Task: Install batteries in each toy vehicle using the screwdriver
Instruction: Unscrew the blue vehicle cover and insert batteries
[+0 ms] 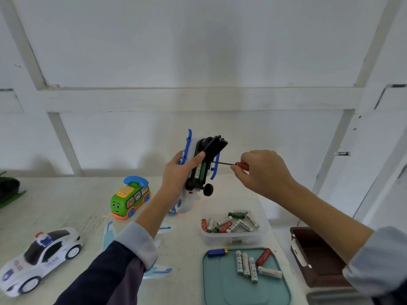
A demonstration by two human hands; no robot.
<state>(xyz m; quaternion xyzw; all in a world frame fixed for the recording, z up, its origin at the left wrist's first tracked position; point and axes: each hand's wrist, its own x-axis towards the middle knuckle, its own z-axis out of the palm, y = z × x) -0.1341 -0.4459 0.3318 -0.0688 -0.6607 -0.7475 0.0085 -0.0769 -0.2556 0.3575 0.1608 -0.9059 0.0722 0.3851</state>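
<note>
Now at centre frame our left hand [176, 172] grips the upturned toy [199, 164], batteries already in its bay; our right hand [262, 170] pinches the screwdriver [231, 164]. We should swing the cover [214, 146] shut before screwing.

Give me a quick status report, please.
Left hand grips toy plane, battery bay open. Right hand pinches screwdriver, tip at bay. Nothing obstructing.

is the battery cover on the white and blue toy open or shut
Open. The black battery cover is swung up off the white and blue toy vehicle, exposing a green and white battery in the compartment.
</note>
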